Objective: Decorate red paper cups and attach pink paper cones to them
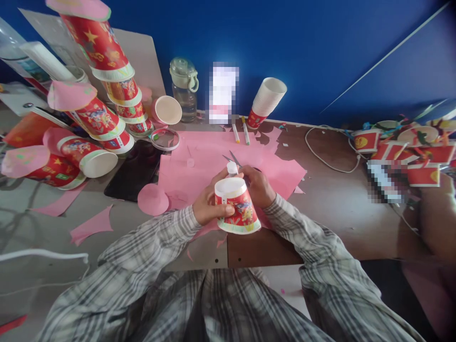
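My left hand [207, 203] is wrapped round an upside-down red printed paper cup [238, 208], thumb across its side. My right hand [257, 184] is closed behind the cup's base, holding a small white-capped glue bottle [232, 168] whose tip is at the cup's white base rim. Both hands hover just above the pink paper sheet [210, 156] spread on the table. Scissors [233, 158] lie on the pink sheet just beyond the hands.
Red cups topped with pink discs [96, 118] pile up at the left. A stack of white cups [267, 100], a water bottle [184, 88] and two markers [240, 130] stand at the back. A pink disc [153, 199] and scraps lie left; cup crafts [409, 152] right.
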The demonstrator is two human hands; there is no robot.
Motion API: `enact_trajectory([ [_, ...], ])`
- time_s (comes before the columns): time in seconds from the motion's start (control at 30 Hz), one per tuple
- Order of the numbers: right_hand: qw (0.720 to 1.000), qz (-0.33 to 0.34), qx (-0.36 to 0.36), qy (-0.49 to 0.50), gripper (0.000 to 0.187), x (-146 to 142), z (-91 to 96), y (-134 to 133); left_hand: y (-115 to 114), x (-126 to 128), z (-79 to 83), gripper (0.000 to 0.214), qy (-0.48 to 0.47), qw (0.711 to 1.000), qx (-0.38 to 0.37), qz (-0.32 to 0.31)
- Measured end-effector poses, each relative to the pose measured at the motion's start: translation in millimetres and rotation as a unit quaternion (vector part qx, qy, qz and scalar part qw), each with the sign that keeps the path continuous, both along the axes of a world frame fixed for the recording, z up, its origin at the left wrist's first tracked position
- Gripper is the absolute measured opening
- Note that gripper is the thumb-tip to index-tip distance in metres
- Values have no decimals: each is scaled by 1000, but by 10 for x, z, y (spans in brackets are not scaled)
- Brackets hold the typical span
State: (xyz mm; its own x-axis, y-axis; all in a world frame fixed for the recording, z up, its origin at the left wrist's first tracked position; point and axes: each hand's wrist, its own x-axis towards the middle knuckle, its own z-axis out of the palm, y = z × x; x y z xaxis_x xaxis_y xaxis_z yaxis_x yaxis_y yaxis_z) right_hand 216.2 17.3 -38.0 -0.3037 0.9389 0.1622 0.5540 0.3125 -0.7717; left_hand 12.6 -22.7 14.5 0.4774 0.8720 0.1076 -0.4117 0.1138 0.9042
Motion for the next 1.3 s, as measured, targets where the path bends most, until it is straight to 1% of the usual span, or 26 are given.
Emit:
enact_trajectory([
  [0.07, 997, -65, 43, -13, 31, -64, -30, -35, 11, 8, 9, 72, 10, 1000, 4, 6],
  [0.13, 992, -95, 86, -19, 32, -122, -49, -50, 26, 11, 7, 71, 18, 1000, 12, 14],
  [0.23, 988, -92, 119, -28, 32, -150, -50, -39, 41, 10, -8, 70, 21, 1000, 16, 9],
  [0.3, 989, -86, 112, -29, 32, -102, -25, -12, 38, 13, -18, 72, 18, 1000, 20, 10],
  [0.33, 990, -86, 107, -30, 33, -59, -3, 10, 32, 18, -23, 72, 27, 999, 33, 21],
  [0.4, 991, -92, 92, -32, 34, 51, 63, 81, 15, 32, -35, 70, 74, 992, 87, 58],
  [0.5, 989, -119, 73, -40, 33, 184, 204, 276, -10, 58, -62, 66, 164, 959, 203, 106],
  [0.57, 987, -126, 51, -83, 38, 188, 319, 458, -18, 72, -84, 68, 201, 935, 272, 110],
  [0.63, 982, -118, 16, -149, 43, 107, 434, 659, -23, 83, -106, 68, 231, 914, 316, 109],
  [0.73, 966, -67, -25, -247, 33, -123, 559, 940, -29, 97, -134, 67, 252, 899, 340, 112],
  [0.8, 952, -37, -39, -300, 29, -293, 581, 1088, -34, 102, -147, 66, 256, 897, 342, 113],
  [0.93, 940, 10, -37, -338, 24, -520, 495, 1263, -37, 101, -169, 66, 251, 899, 335, 130],
  [1.0, 938, 17, -35, -345, 12, -560, 456, 1296, -38, 99, -179, 65, 248, 901, 333, 129],
  [1.03, 937, 20, -29, -347, 4, -570, 455, 1302, -39, 98, -184, 64, 249, 901, 333, 123],
  [1.13, 946, 32, -8, -324, 32, -626, 554, 1283, -45, 100, -197, 61, 253, 896, 347, 112],
  [1.17, 952, 47, -7, -304, 36, -667, 614, 1262, -48, 101, -201, 60, 253, 893, 356, 112],
  [1.2, 958, 65, -15, -280, 33, -725, 677, 1233, -50, 102, -205, 59, 253, 889, 365, 111],
  [1.27, 963, 149, -43, -222, 24, -888, 780, 1154, -54, 104, -210, 59, 258, 883, 378, 109],
  [1.3, 959, 198, -58, -193, 26, -990, 805, 1105, -56, 103, -210, 60, 261, 881, 381, 107],
])
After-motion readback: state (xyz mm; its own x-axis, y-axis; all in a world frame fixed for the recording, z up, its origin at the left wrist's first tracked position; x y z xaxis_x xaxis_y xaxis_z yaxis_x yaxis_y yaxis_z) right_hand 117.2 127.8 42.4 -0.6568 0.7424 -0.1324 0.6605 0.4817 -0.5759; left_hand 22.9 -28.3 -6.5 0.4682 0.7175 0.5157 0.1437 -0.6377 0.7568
